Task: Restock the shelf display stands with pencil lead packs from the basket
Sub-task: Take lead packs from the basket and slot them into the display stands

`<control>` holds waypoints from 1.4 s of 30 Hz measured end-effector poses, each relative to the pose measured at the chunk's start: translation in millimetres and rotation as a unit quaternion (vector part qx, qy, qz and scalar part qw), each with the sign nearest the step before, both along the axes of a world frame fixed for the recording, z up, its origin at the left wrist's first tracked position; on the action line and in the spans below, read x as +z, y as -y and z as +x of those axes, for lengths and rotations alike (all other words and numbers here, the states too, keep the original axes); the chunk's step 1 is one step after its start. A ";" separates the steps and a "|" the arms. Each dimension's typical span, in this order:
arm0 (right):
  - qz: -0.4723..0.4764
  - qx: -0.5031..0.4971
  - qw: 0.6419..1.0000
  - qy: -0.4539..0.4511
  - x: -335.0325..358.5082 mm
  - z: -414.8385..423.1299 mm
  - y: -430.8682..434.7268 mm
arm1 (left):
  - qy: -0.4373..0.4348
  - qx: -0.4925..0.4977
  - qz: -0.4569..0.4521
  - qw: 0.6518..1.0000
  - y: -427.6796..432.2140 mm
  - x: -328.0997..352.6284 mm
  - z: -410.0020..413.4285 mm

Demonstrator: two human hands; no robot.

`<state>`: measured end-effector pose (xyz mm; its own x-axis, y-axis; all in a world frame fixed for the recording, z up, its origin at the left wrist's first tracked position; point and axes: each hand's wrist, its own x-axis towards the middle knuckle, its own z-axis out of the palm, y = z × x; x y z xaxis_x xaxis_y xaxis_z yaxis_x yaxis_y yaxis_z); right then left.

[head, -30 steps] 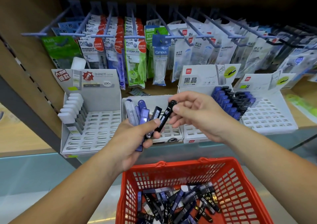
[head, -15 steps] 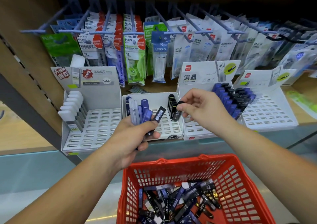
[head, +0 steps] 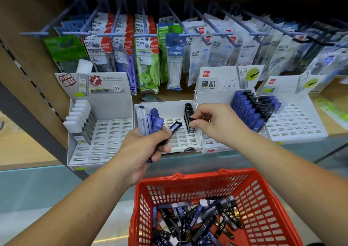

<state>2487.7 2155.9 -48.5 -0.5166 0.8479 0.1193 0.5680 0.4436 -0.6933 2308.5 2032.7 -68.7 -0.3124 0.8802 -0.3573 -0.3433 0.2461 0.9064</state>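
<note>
My left hand (head: 145,148) grips a bunch of blue, clear and black lead packs (head: 154,122) in front of the middle white display stand (head: 180,144). At that stand's right side, my right hand (head: 216,123) pinches the front black pack (head: 190,127) of a short row of upright black packs (head: 188,112) set in its slots. A red basket (head: 263,198) below holds several loose black and blue packs (head: 195,221).
A left stand (head: 105,138) holds white-capped packs (head: 79,117). Two stands on the right (head: 297,125) carry rows of blue and black packs (head: 250,110). Hanging correction-tape packets (head: 145,57) on blue hooks fill the shelf back. A wooden side panel (head: 28,57) stands at left.
My right hand carried a black pack from my left hand to the middle stand and lowered it into the row at the stand's right side. My left hand stayed in place.
</note>
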 end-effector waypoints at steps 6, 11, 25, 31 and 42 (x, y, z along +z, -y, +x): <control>0.110 0.022 0.992 0.052 6.7 -3.9 9.2 | 0.011 -0.005 0.004 1.000 0.1 0.6 -2.1; 0.140 0.175 0.974 0.023 2.2 -13.7 23.5 | 0.039 -0.037 0.012 0.998 -0.8 7.3 2.0; -0.152 -0.040 0.970 -0.184 11.4 8.4 14.7 | 0.009 -0.074 -0.032 0.997 -1.4 0.0 3.5; -0.117 -0.049 0.980 -0.154 5.2 10.3 13.0 | 0.092 -0.075 -0.019 0.993 -2.7 3.2 2.7; -0.070 -0.024 0.995 -0.064 -3.0 9.4 11.5 | 0.003 -0.040 -0.026 0.999 2.8 4.3 2.9</control>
<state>2497.2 2144.4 -51.6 -0.4639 0.8839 0.0595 0.4896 0.3118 -0.8143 2311.4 2029.9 -64.4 -0.2390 0.8828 -0.4044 -0.3254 0.3196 0.8899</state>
